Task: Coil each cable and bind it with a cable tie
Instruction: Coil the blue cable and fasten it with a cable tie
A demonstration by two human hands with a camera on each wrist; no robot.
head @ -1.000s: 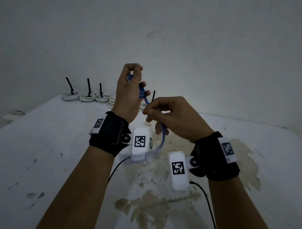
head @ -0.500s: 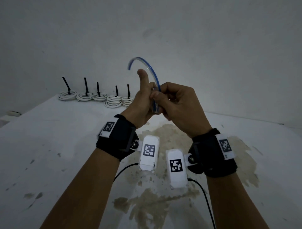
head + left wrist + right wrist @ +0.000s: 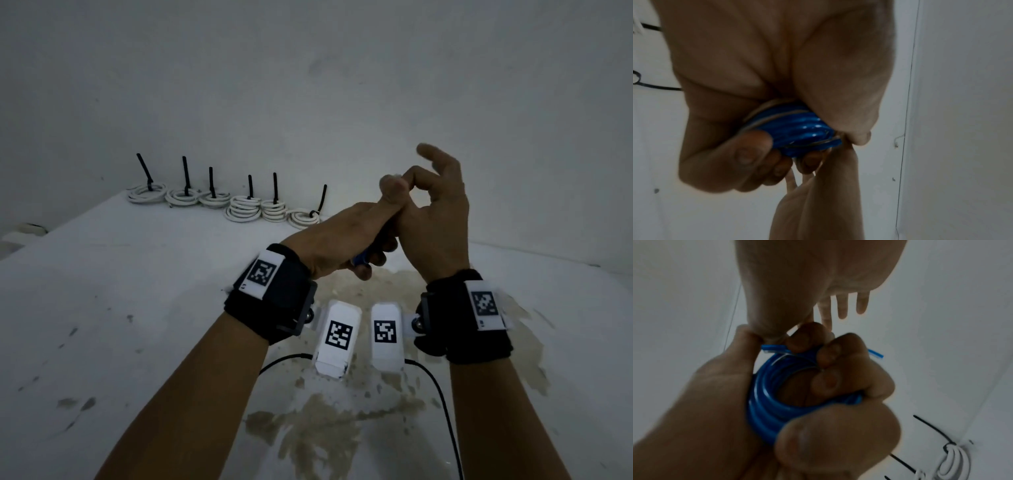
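A blue cable [image 3: 764,402] is wound into a small coil of several turns. My left hand [image 3: 342,236] grips it in its fist above the table, and only a bit of blue [image 3: 359,262] shows in the head view. The left wrist view shows the coil [image 3: 797,129] between curled fingers and thumb. My right hand [image 3: 431,212] meets the left thumb tip, its thumb and forefinger pinching at the cable's loose end [image 3: 772,348]. Its other fingers are spread. A second short blue end [image 3: 876,353] sticks out past the left fingers.
Several white coiled cables [image 3: 246,209], each bound with an upright black tie [image 3: 185,174], line the far edge of the stained white table [image 3: 137,308] by the wall. One white coil [image 3: 953,457] lies below my hands. Black camera leads [image 3: 442,394] hang from my wrists.
The blue loop that arched above my hands half a second ago is now folded into the coil in my left fist. Both hands have shifted right, and the right fingers have spread.
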